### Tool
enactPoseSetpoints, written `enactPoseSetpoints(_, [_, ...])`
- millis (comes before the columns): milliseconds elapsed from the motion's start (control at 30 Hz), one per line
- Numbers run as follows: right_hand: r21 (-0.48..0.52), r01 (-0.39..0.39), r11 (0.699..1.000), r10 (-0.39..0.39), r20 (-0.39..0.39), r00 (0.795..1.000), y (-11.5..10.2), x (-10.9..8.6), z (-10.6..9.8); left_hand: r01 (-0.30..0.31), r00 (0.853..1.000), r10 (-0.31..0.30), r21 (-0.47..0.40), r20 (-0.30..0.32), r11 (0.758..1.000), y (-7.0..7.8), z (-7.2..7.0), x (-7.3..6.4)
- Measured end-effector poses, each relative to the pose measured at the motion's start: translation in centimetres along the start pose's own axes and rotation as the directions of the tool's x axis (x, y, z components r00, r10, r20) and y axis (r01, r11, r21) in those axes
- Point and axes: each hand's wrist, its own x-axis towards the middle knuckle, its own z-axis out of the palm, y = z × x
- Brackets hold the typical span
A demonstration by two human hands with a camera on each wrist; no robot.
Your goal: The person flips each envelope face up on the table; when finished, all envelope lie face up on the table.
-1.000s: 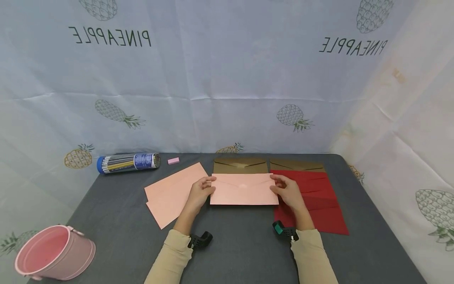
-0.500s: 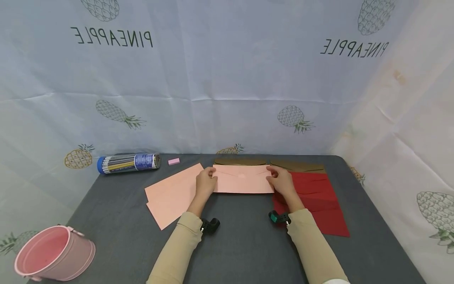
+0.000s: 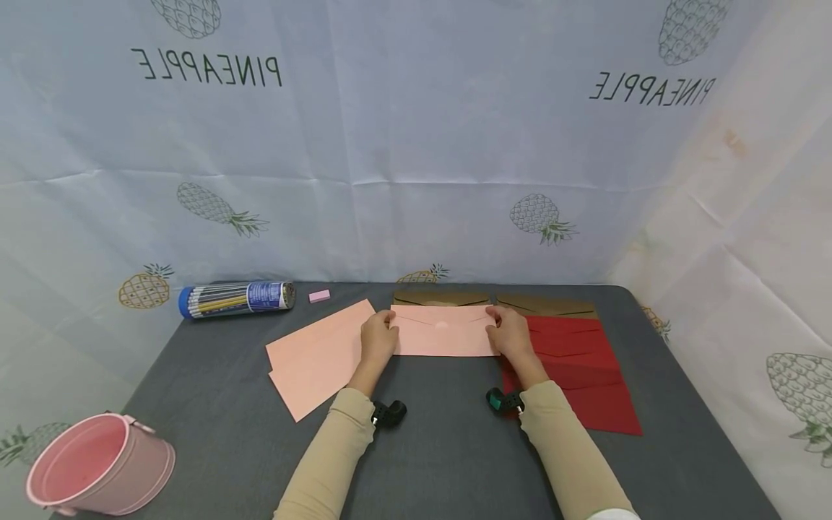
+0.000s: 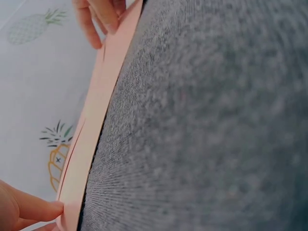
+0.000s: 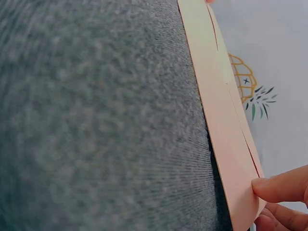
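Observation:
A pink envelope (image 3: 445, 336), flap side up, is held level by its two short ends over the middle of the table. My left hand (image 3: 378, 338) pinches the left end, thumb on top, as the left wrist view shows. At the right end my right hand (image 3: 512, 335) pinches the envelope, its thumb (image 5: 276, 187) on the upper face and fingers beneath. Behind it a gold-brown envelope (image 3: 442, 297) is mostly covered. Two pink envelopes (image 3: 318, 354) lie overlapping beside my left hand. Red envelopes (image 3: 578, 368) lie to the right, partly behind my right hand.
Another gold-brown envelope (image 3: 546, 305) shows above the red ones. At the back left lie a tube of pencils (image 3: 237, 299) and a small pink eraser (image 3: 319, 296). A pink bucket (image 3: 139, 462) stands at the front left corner. A printed curtain (image 3: 416, 130) hangs behind the table.
Both hands have moved the pink envelope away from me, toward the back, covering more of the gold-brown envelope. Over the last half second it has shifted only slightly.

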Motion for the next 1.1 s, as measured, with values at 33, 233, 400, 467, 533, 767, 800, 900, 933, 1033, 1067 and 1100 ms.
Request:
enactPoseSetpoints(33, [-0.005,0.003,1.0,-0.003,-0.003,1.0,0.04,-0.01,0.06,0.001,1.0,-0.001,-0.006,-0.003,1.0,-0.1,0.04,-0.03])
enactPoseSetpoints(233, [-0.027,0.007,1.0,-0.007,-0.021,1.0,0.34,-0.05,0.4,-0.008,1.0,0.008,-0.041,-0.018,0.999,-0.52,0.16,-0.11])
enactPoseSetpoints(400, [-0.042,0.004,0.999,-0.005,-0.031,1.0,0.51,-0.12,0.71,-0.008,1.0,0.007,-0.051,-0.016,0.999,-0.61,0.23,-0.24])
enactPoseSetpoints(467, [-0.049,0.005,0.999,-0.007,-0.037,0.999,0.55,-0.13,0.81,-0.015,1.0,0.014,-0.04,-0.019,0.999,-0.63,0.22,-0.25])
enactPoseSetpoints(533, [-0.056,0.01,0.998,-0.012,-0.041,0.999,0.55,-0.13,0.86,-0.028,0.999,0.027,-0.021,-0.025,0.999,-0.65,0.23,-0.23])
enactPoseSetpoints(767, [-0.048,0.02,0.999,-0.021,-0.027,0.999,0.21,-0.26,0.81,-0.035,0.999,0.035,0.007,-0.036,0.999,-0.34,0.14,-0.16])
enactPoseSetpoints(800, [-0.047,0.022,0.999,-0.023,-0.025,0.999,0.16,-0.28,0.81,-0.033,0.999,0.033,0.009,-0.035,0.999,-0.3,0.15,-0.16])
enactPoseSetpoints(900, [-0.065,0.04,0.997,-0.042,-0.029,0.999,0.13,-0.26,0.92,-0.033,0.999,0.034,0.029,-0.026,0.999,-0.3,0.18,-0.16])
enactPoseSetpoints(933, [-0.072,0.048,0.996,-0.05,-0.031,0.998,0.12,-0.26,0.94,-0.037,0.999,0.038,0.035,-0.023,0.999,-0.31,0.16,-0.15])
enactPoseSetpoints(1033, [-0.095,0.064,0.993,-0.068,-0.037,0.997,0.08,-0.29,0.99,-0.045,0.999,0.046,0.043,-0.013,0.998,-0.37,0.17,-0.15])
enactPoseSetpoints(1067, [-0.1,0.065,0.993,-0.069,-0.037,0.997,0.06,-0.3,0.99,-0.049,0.999,0.049,0.04,-0.01,0.998,-0.37,0.15,-0.15])
enactPoseSetpoints(1100, [-0.103,0.062,0.993,-0.066,-0.038,0.997,0.02,-0.32,0.97,-0.053,0.999,0.053,0.04,-0.006,0.998,-0.4,0.15,-0.14])
